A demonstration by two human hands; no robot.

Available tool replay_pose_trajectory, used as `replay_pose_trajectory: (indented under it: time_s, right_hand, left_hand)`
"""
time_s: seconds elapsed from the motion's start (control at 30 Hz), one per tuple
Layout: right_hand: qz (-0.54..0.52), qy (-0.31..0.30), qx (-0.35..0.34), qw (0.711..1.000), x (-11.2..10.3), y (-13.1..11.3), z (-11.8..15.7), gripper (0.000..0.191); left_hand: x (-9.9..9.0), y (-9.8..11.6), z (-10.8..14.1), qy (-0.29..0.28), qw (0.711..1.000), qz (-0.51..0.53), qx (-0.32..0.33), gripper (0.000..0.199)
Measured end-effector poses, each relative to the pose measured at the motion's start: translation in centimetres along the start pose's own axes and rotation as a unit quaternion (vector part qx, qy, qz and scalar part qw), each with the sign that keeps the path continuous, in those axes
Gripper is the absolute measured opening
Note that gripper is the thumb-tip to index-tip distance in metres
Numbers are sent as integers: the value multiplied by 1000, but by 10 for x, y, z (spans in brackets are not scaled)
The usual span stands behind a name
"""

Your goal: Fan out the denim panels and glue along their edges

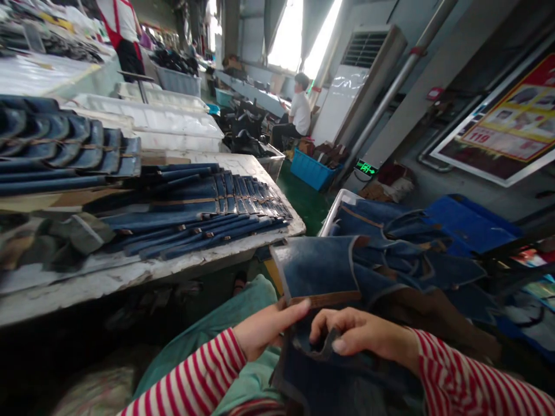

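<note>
A blue denim piece [318, 268] with a brown strip along one edge lies over my lap, its upper part resting against more denim. My left hand [271, 326] grips it at the brown strip, thumb on top. Close beside it on the right, my right hand [364, 335] pinches a folded, dark edge of denim between thumb and fingers. Beyond my hands, a white bin [340, 208] holds a heap of loose denim pieces [403, 260]. The fingers under the cloth are partly hidden.
A worn white table [277, 234] on the left bears overlapping rows of denim pieces [217, 193]. White tubs [160, 118] stand behind it. A blue crate [314, 170] is on the floor. One person [299, 110] sits near the window; another [121, 34] stands at the far left.
</note>
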State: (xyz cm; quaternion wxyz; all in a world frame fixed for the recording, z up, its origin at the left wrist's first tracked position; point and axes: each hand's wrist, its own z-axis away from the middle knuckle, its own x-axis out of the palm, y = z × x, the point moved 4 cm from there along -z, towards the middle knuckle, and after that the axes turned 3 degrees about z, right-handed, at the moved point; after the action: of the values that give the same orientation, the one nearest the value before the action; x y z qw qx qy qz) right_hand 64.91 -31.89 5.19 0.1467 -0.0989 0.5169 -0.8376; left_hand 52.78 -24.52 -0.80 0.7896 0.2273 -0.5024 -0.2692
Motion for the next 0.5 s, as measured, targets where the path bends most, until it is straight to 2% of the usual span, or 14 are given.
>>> replay_pose_trajectory:
  time_s: [0.1,0.17,0.23,0.27,0.3,0.33,0.4,0.5]
  right_hand:
    - [109,44,-34,992,22,0,8,25]
    - [190,14,-50,980,34,-1,11,24]
    - [239,7,-53,970,30,1,12,29]
    - [266,35,-46,962,21,4,12,31]
    - [298,90,-37,950,7,10,13,33]
    - [337,159,-24,928,-9,17,14,33]
    - [410,286,1,866,-42,35,22,39]
    - [460,368,-10,808,-74,54,43,51]
  left_hand:
    - [-6,-6,-6,53,998,8,-20,50]
    - [-12,-16,-13,77,995,37,-49,40]
    - [-15,-26,-20,88,991,65,-73,31]
    - [-16,-29,-22,90,990,73,-75,28]
    - [-16,-31,-24,90,990,80,-69,26]
    - [-15,-31,-26,89,991,88,-53,27]
    - [-6,-26,-26,79,991,106,-5,42]
    - [22,-8,-23,23,988,133,70,55]
